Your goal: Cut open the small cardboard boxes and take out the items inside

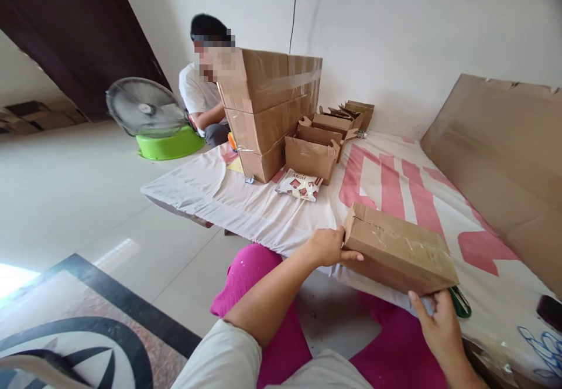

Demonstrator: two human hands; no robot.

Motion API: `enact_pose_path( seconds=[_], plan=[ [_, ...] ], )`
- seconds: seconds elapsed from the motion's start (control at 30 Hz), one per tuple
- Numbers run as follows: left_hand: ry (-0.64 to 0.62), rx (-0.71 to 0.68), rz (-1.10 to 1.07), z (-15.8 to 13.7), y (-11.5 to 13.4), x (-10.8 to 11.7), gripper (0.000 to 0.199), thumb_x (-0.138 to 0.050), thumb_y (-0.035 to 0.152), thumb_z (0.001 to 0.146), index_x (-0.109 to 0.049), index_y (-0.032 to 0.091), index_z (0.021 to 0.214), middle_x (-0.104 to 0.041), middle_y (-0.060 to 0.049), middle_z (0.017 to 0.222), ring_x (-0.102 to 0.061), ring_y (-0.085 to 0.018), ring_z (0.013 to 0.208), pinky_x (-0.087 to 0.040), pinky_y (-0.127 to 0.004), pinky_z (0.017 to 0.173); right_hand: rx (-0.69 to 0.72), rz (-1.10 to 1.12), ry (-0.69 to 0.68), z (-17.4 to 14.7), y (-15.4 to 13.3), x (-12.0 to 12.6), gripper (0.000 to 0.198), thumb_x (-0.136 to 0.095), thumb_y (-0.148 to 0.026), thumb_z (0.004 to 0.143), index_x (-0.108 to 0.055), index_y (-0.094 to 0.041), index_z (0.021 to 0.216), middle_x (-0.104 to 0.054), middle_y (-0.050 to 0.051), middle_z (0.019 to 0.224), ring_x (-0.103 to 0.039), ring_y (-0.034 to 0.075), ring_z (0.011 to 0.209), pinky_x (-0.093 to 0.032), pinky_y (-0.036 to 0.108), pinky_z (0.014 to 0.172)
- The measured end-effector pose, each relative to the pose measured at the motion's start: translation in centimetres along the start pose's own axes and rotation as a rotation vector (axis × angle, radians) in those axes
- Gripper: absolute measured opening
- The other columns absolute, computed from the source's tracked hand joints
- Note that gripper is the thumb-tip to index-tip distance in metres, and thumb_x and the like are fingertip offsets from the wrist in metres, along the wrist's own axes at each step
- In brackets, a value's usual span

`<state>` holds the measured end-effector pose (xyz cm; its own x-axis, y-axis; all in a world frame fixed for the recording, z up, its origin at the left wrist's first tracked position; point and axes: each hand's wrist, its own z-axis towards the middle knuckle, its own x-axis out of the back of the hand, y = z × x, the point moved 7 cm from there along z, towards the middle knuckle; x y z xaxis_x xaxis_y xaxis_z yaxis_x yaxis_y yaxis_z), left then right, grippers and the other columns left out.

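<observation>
A closed brown cardboard box [401,245] lies lengthwise at the near edge of the cloth-covered table [307,216]. My left hand [328,248] grips its left end, with the thumb along the near side. At the opposite end, my right hand [439,313] holds the lower right corner, its thumb against the near face and the other fingers partly hidden beneath. Just past that corner, a dark green object [460,304] pokes out, too covered to name. Farther back on the cloth is a white and red packet [301,185] with "Meal" printed on it.
Stacked closed boxes [267,102] rise at the table's left, with a person [199,93] behind them. Open cardboard boxes [312,149] stand in a row beside the stack. A large cardboard sheet [496,160] leans at right. A fan [147,108] sits by a green basin [169,144].
</observation>
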<state>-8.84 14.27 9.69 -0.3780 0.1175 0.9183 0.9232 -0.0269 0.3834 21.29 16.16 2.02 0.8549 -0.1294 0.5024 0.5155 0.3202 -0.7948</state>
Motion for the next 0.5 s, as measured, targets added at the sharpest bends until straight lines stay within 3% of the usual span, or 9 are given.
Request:
enact_pose_path(
  seconds=[0.1, 0.27, 0.33, 0.43, 0.5],
  plan=[
    [-0.043, -0.034, 0.000, 0.0, -0.3, -0.4, 0.075, -0.042, 0.080, 0.076, -0.052, 0.013, 0.108, -0.068, -0.023, 0.099, -0.066, -0.040, 0.094, -0.048, -0.043, 0.075, -0.002, -0.050, 0.049, 0.5, -0.1, 0.0, 0.061, -0.065, -0.062, 0.071, -0.050, -0.018, 0.111, -0.063, 0.014, 0.106, -0.061, 0.029, 0.099, -0.048, 0.042, 0.087],
    [-0.037, -0.019, -0.090, 0.3, -1.4, -0.9, 0.075, -0.055, 0.077, 0.071, -0.050, 0.014, 0.111, -0.067, -0.021, 0.102, -0.065, -0.039, 0.097, -0.050, -0.045, 0.079, 0.061, -0.408, 0.086, 0.8, 0.1, -2.0, 0.063, -0.043, -0.083, 0.071, -0.051, -0.021, 0.077, -0.060, 0.016, 0.074, -0.061, 0.034, 0.077, -0.047, 0.046, 0.068],
    [0.111, -0.053, -0.161, 0.2, -1.5, -0.1, 0.080, -0.061, 0.073, 0.069, -0.045, 0.013, 0.120, -0.062, -0.021, 0.113, -0.061, -0.038, 0.109, -0.049, -0.047, 0.088, 0.147, -0.516, 0.093, 0.4, -0.3, -2.7, 0.058, -0.036, -0.079, 0.079, -0.047, -0.023, 0.073, -0.059, 0.015, 0.070, -0.060, 0.031, 0.072, -0.046, 0.043, 0.066],
    [0.434, -0.241, -0.266, -0.6, -0.7, 2.1, 0.093, -0.066, 0.067, 0.070, -0.030, 0.015, 0.138, -0.040, -0.023, 0.141, -0.040, -0.036, 0.135, -0.039, -0.049, 0.107, 0.281, -0.581, 0.093, -0.1, -1.2, -3.2, 0.049, -0.035, -0.069, 0.087, -0.046, -0.023, 0.074, -0.059, 0.013, 0.072, -0.058, 0.027, 0.071, -0.045, 0.040, 0.066],
    [0.531, -0.368, -0.307, -1.2, 0.0, 2.6, 0.090, -0.068, 0.062, 0.072, -0.029, 0.019, 0.141, -0.028, -0.021, 0.149, -0.029, -0.035, 0.141, -0.034, -0.050, 0.112, 0.327, -0.605, 0.112, -0.2, -1.8, -3.2, 0.046, -0.036, -0.066, 0.089, -0.046, -0.023, 0.075, -0.058, 0.012, 0.071, -0.057, 0.026, 0.069, -0.044, 0.038, 0.066]
  ],
)
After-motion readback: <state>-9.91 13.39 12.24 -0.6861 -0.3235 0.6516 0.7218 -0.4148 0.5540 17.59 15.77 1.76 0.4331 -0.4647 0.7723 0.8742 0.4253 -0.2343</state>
